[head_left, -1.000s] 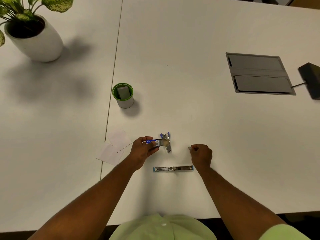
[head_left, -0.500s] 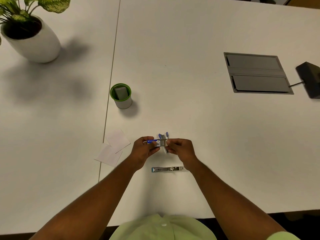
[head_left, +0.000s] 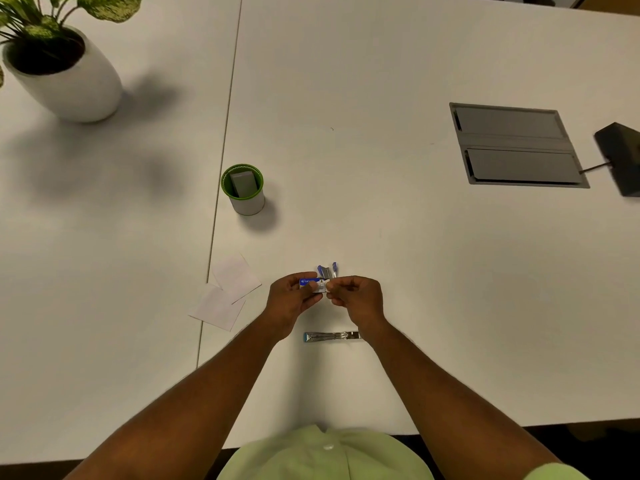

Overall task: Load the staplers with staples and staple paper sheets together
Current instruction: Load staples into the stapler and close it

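A small blue-and-white staple box (head_left: 313, 284) sits between the two hands, raised a little off the white table (head_left: 381, 220). The left hand (head_left: 292, 299) grips it, thumb on top and fingers curled under its left end. The right hand (head_left: 356, 297) meets it at the box's right end, fingertips curled in and pinching there; whether they hold the box itself or staples from it is too small to tell.

Just beyond the fingertips of both hands, a blue stapler (head_left: 327, 271) lies on the table with its top swung open, so the blue arms and the metal channel fan out away from the person. Its near end is hidden behind the box and fingers.

Nearer the person, below the right wrist, a second stapler (head_left: 330, 336) lies flat and opened out in a long silvery strip with a blue-green tip at its left end; its right end runs under the wrist.

To the left of the left hand, two small white paper sheets (head_left: 227, 294) lie overlapping across the seam in the table. Farther beyond the left hand stands a green-rimmed cup (head_left: 246, 202) holding a grey block. A potted plant (head_left: 65, 74) stands at the far left, and a grey cable hatch (head_left: 516, 145) is set into the table far to the right.
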